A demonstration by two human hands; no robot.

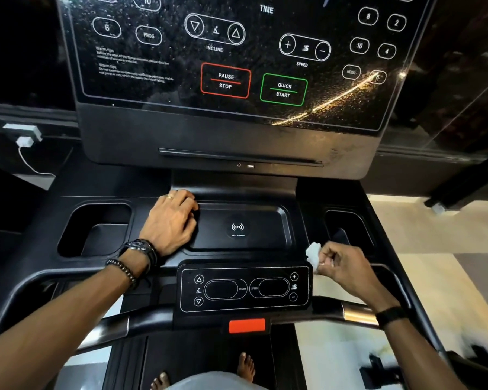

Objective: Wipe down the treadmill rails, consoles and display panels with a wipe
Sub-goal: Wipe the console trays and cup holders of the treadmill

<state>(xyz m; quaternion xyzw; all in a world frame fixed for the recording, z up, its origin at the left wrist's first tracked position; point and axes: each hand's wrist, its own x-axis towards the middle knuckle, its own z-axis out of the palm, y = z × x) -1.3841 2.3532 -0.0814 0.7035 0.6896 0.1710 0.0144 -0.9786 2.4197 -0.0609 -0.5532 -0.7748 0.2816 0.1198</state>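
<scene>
1. The big display panel [237, 52] fills the top of the view, and it is speckled with droplets or dust across the glass, thickest toward its lower right corner. I judge it wants long overlapping passes, edge to edge, with a light touch over the PAUSE/STOP [225, 80] and QUICK START [283, 90] keys.
2. The console tray [243, 226] sits below it, and the left hand [169, 220] rests flat on the tray's left edge, fingers spread and relaxed, gripping nothing. A good brace while the other hand works.
3. The small control pad [244, 288] sits at the near middle, above the red safety tab [247, 325].
4. The right hand [341, 266] hovers just past the pad's upper right corner, fingertips pinched on the crumpled white wipe [313, 256]. My advice: unfold it to a flat face first; a wad only smears.
5. The count: one display panel, one tray, one control pad, two side pockets [93, 229], one handrail bar [358, 312], one wipe, two hands.
</scene>
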